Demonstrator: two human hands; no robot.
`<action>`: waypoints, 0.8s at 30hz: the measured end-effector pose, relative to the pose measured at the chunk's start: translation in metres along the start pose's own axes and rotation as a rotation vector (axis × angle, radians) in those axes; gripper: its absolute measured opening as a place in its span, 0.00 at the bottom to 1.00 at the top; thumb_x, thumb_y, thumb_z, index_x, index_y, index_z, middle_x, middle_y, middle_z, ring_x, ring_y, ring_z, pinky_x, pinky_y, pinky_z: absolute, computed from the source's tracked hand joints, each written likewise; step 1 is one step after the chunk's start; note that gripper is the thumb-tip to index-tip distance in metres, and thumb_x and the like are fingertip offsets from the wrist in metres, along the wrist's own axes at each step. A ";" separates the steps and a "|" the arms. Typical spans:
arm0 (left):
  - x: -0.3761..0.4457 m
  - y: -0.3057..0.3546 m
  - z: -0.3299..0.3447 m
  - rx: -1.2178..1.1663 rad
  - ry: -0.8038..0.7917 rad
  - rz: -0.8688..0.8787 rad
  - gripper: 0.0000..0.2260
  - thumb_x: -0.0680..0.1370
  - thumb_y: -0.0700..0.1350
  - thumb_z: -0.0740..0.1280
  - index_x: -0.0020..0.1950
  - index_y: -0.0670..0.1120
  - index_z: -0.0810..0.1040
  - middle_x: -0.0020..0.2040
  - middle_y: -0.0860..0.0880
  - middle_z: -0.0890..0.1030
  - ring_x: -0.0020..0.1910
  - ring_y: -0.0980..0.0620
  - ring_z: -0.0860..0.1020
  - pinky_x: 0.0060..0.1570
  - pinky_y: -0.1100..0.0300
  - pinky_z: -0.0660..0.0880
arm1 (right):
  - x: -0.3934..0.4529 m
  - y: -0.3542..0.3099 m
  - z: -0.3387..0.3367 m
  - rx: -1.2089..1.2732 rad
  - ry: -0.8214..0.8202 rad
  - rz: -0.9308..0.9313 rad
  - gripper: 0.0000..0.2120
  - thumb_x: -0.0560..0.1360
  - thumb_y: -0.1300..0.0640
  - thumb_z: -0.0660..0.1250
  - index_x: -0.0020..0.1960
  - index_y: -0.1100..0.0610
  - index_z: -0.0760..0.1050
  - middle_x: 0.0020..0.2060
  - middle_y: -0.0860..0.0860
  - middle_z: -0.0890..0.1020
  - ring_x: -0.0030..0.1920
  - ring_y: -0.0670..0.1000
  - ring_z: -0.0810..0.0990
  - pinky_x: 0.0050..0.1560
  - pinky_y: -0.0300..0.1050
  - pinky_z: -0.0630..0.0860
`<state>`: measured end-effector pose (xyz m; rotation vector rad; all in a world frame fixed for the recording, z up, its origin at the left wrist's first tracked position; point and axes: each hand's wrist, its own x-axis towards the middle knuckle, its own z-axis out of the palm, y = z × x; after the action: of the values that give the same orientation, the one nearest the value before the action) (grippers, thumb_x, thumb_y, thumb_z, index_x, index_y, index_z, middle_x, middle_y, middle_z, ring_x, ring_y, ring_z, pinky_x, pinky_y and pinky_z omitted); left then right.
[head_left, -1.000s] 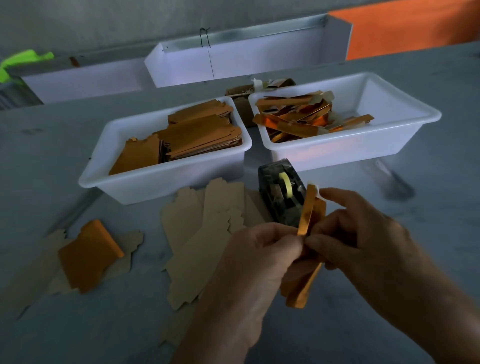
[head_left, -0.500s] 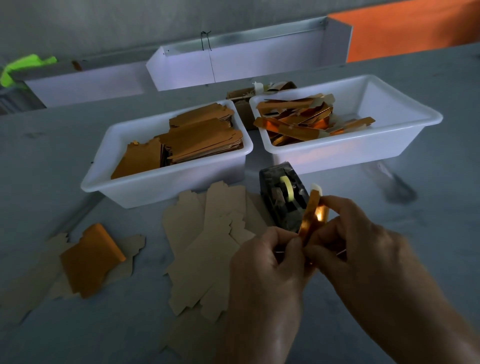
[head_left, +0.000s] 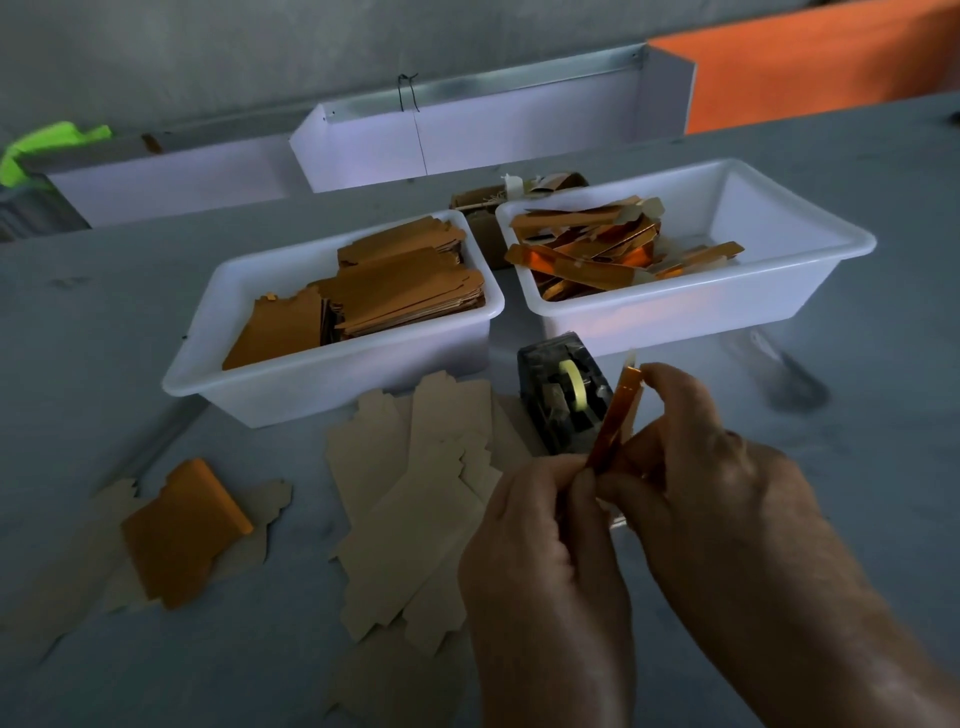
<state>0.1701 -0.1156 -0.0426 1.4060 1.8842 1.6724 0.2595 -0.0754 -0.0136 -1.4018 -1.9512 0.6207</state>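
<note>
Hands meet low and right of centre in the head camera's view. The left hand (head_left: 545, 545) and the right hand (head_left: 727, 499) both pinch a narrow folded strip of glossy orange card (head_left: 615, 415), which stands nearly upright above the grey table (head_left: 883, 395). The left fingers curl round its lower part and the right fingertips nip its pale top end. The strip's bottom end is hidden behind the hands, and both forearms are cut off by the frame.

Just behind the strip stands a dark tape dispenser with a yellowish roll (head_left: 561, 400); it is too dim to read any marking. To the left, flat tan card cut-outs (head_left: 415, 499) lie overlapping. Farther left lies a bent orange card piece (head_left: 182, 530).

Beyond them, the left white plastic tub (head_left: 322, 384) holds stacked orange blanks and the right white plastic tub (head_left: 727, 306) holds a loose heap of folded orange strips. A brown cardboard box (head_left: 483, 228) is mostly hidden behind the tubs. A dark blurred shape (head_left: 779, 374) on the table, right of the dispenser, cannot be made out.
</note>
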 end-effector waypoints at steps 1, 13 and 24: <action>0.000 0.000 0.000 -0.016 0.004 -0.030 0.06 0.75 0.47 0.64 0.41 0.55 0.80 0.36 0.54 0.82 0.37 0.56 0.82 0.39 0.54 0.79 | 0.001 -0.001 0.000 0.009 -0.009 0.008 0.22 0.65 0.42 0.59 0.57 0.47 0.64 0.35 0.48 0.80 0.35 0.55 0.80 0.38 0.56 0.78; 0.017 0.008 -0.025 -0.343 -0.206 -0.372 0.10 0.78 0.41 0.65 0.38 0.47 0.82 0.32 0.49 0.84 0.30 0.53 0.83 0.28 0.64 0.77 | 0.016 -0.001 -0.011 0.258 -0.195 0.042 0.06 0.65 0.49 0.72 0.39 0.49 0.78 0.28 0.46 0.79 0.28 0.41 0.76 0.29 0.28 0.70; 0.031 -0.009 -0.049 -0.027 -0.243 -0.307 0.11 0.77 0.46 0.64 0.44 0.64 0.79 0.32 0.60 0.82 0.26 0.64 0.77 0.25 0.74 0.69 | 0.041 0.007 0.006 0.658 -0.432 0.286 0.04 0.75 0.62 0.65 0.43 0.60 0.78 0.26 0.53 0.81 0.26 0.48 0.78 0.27 0.35 0.73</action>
<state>0.1150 -0.1215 -0.0233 1.1773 1.8229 1.3145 0.2502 -0.0346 -0.0131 -1.1764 -1.6044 1.6396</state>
